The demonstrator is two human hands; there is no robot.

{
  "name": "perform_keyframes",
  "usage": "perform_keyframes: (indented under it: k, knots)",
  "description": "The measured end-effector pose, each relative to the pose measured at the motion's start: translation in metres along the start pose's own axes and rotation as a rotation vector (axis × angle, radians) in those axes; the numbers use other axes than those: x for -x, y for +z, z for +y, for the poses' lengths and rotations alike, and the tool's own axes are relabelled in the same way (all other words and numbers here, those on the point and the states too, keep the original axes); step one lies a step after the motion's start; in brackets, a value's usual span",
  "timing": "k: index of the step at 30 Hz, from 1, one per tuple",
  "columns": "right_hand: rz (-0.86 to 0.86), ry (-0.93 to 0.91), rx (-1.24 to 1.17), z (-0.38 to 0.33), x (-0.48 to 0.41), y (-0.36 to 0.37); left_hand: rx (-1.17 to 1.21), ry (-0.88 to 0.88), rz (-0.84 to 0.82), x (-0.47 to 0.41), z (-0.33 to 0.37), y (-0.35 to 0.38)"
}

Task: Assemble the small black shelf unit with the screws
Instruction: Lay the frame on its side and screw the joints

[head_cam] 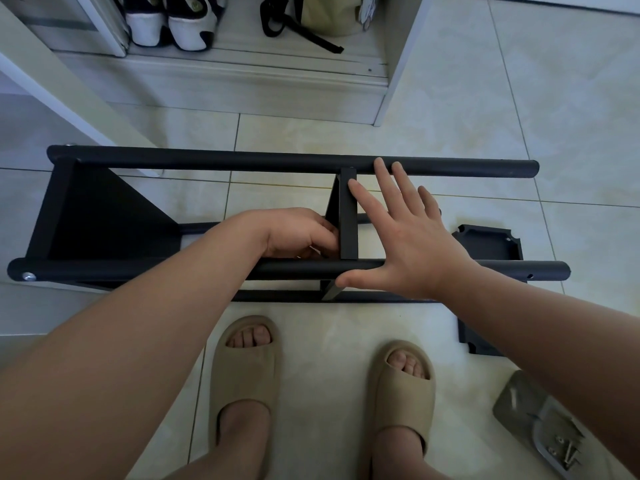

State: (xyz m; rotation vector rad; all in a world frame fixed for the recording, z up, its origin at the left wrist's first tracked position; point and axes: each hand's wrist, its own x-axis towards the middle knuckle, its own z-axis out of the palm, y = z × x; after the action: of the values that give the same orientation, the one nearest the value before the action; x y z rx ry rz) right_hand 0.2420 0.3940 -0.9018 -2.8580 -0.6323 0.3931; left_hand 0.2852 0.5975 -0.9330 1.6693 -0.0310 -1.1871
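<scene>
Pale floor tiles (571, 133) fill the frame. Across the middle lies the black shelf unit (104, 220) on its side, its far tube (242, 161) and near tube (138, 268) running left to right, with a solid end panel at the left. Along the top edge stands a white cabinet (398, 64) holding a pair of shoes (173, 22) and a pale bag (325, 12) with black straps. A white table leg (69, 81) slants through the upper left.

The right hand (412, 237) lies flat with its fingers spread: fingertips on the middle panel (348, 223) and the far tube, thumb by the near tube. The left hand (298, 233) is curled against that panel's left face; what its fingers grip cannot be told.

At the right a loose black panel (491, 244) lies on the tiles, partly hidden by the near tube and right forearm. Two beige sandals (242, 375) sit at lower centre. A clear plastic bag (519, 400) at the lower right holds the screws (564, 448).
</scene>
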Motion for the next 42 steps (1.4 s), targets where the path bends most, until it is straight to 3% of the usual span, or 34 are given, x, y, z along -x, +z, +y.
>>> perform_keyframes:
  k: [4, 15, 21, 31, 37, 42]
  knots:
    - [-0.005, 0.001, 0.008, -0.0001, -0.0004, 0.0, -0.133, -0.003, 0.027, 0.0025, 0.0005, -0.0003]
    - [-0.012, 0.001, 0.006, -0.0006, -0.0004, -0.0013, 0.079, 0.02, 0.005, -0.0006, 0.002, 0.0024]
    - [-0.009, -0.002, 0.006, -0.0006, -0.0004, -0.0013, -0.149, -0.003, 0.029, 0.0018, 0.0012, -0.0003]
    - [-0.011, -0.001, 0.008, -0.0003, -0.0001, -0.0015, 0.032, 0.014, 0.004, -0.0014, 0.0006, 0.0014]
    - [-0.021, 0.003, 0.012, -0.0013, -0.0001, -0.0024, -0.127, 0.005, 0.024, -0.0008, -0.0019, -0.0007]
    - [-0.025, 0.003, 0.014, -0.0014, -0.0001, -0.0024, -0.07, 0.002, 0.021, 0.0011, 0.001, 0.0007]
